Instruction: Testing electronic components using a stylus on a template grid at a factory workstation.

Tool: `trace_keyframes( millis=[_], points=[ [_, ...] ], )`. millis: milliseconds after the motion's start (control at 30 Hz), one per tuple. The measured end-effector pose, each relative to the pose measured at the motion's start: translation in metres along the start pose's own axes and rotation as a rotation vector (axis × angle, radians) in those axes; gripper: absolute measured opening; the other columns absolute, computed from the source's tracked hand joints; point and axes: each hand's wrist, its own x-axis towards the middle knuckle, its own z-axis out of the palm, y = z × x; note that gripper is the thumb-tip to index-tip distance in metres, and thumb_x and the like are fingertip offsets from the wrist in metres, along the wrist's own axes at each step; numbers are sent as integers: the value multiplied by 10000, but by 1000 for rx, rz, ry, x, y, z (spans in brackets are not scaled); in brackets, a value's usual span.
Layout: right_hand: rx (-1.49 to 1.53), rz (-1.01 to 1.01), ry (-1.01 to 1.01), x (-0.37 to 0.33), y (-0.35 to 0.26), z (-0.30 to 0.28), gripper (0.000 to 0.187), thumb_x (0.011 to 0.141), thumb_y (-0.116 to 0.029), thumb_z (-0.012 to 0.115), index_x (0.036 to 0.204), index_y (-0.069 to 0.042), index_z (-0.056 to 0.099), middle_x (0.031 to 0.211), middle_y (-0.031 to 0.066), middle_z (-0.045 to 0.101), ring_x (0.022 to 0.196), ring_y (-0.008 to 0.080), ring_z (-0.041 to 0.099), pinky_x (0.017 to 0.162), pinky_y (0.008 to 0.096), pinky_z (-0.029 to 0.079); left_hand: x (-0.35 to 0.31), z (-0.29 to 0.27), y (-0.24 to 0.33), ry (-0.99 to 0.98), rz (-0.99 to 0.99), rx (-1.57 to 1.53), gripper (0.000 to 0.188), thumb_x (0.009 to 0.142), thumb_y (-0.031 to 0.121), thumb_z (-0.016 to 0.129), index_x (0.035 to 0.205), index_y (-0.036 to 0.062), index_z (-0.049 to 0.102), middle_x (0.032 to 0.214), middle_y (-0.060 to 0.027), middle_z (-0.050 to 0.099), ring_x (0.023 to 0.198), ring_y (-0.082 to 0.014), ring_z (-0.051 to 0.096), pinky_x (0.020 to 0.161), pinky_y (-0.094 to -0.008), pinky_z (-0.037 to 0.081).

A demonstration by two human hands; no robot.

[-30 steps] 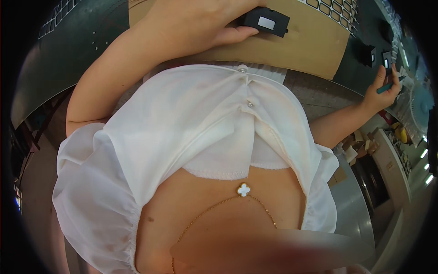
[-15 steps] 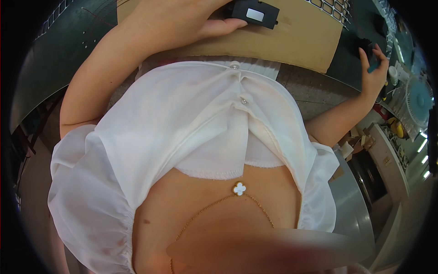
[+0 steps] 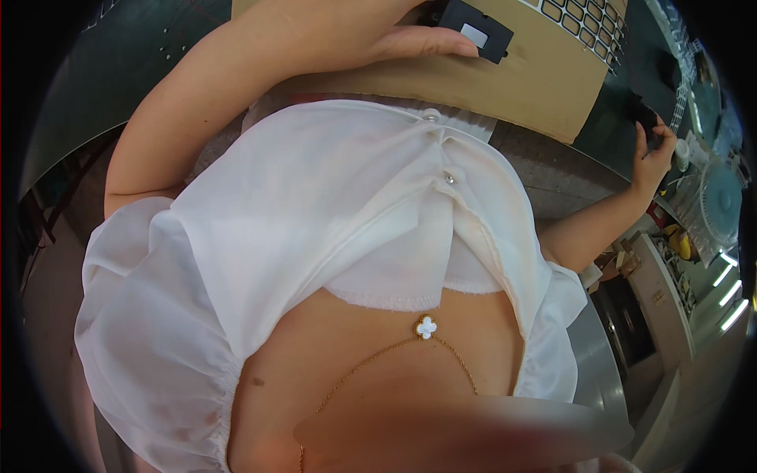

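At the top, my left hand (image 3: 355,39) lies over a flat black plastic case (image 3: 495,49) with a pale rectangular label or window. Its thumb presses along the near side of the case; the other fingers run out of view at the upper edge. Off to the far right, my right hand (image 3: 653,162) has its thumb and curled fingers around the lower end of a dark, black object (image 3: 643,113). Its kind is too small and dark to tell.
Brown cardboard (image 3: 544,98) lies under the case on a dark green table (image 3: 95,102). A white-edged grid (image 3: 583,24) sits at the cardboard's far right. Beyond my right hand are a small white container (image 3: 682,154) and a pale blue fan (image 3: 719,201).
The whole view has shifted slightly. My left thumb reaches further across the case. A teal piece seen at my right fingers before no longer shows, and those fingers are more curled.
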Motion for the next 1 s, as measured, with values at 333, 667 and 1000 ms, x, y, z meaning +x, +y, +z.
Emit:
trace_keyframes(
  millis=[333, 667, 1000],
  points=[
    [-23, -61, 15, 3, -9, -19, 289, 746, -101, 650, 899, -56, 409, 1017, 90, 556, 886, 197, 543, 799, 282, 412, 19, 16, 6, 285, 296, 282, 346, 758, 282, 599, 977, 37, 492, 878, -104, 509, 798, -240, 467, 839, -360, 364],
    [-53, -135, 150, 6, -23, -15, 269, 761, -148, 649, 889, -49, 434, 996, 81, 589, 868, 184, 560, 781, 271, 422, 18, 17, 4, 146, 226, 146, 268, 776, 203, 568, 968, 28, 506, 899, -105, 520, 818, -240, 483, 813, -325, 386],
    [1, -93, 365, 22, -72, -5, 145, 868, -167, 487, 916, -31, 502, 981, 75, 613, 791, 138, 579, 758, 244, 424, 1, 8, -3, -24, 117, 207, 181, 779, 95, 513, 930, 1, 544, 992, -110, 535, 862, -249, 499, 806, -311, 402]
  ],
)
